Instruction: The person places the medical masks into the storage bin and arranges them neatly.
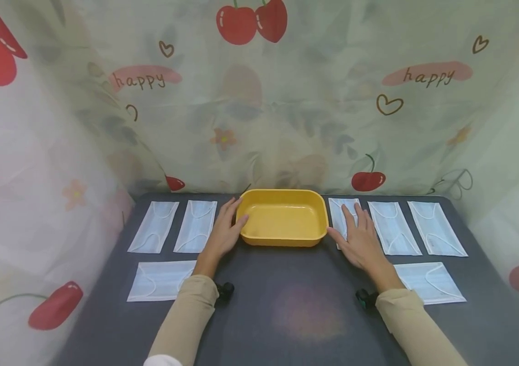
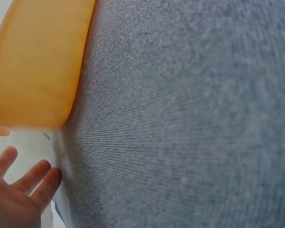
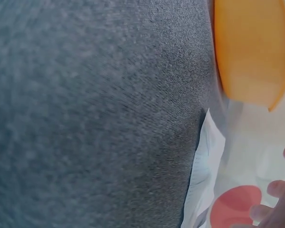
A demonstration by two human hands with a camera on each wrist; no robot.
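A yellow plastic basin sits at the back middle of the dark table, and no contents show in it. By its left end is my left hand, fingers extended, the thumb at the rim. In the left wrist view, the spread fingers are apart from the basin wall. My right hand is over a pale blue face mask, partly hiding it. Its fingers are spread and the thumb points at the basin's right end. In the right wrist view, a mask lies below the basin.
Left of the basin lie two lengthwise masks and one crosswise mask, partly under the left forearm. On the right lie more masks and a crosswise one. A patterned curtain encloses the grey table.
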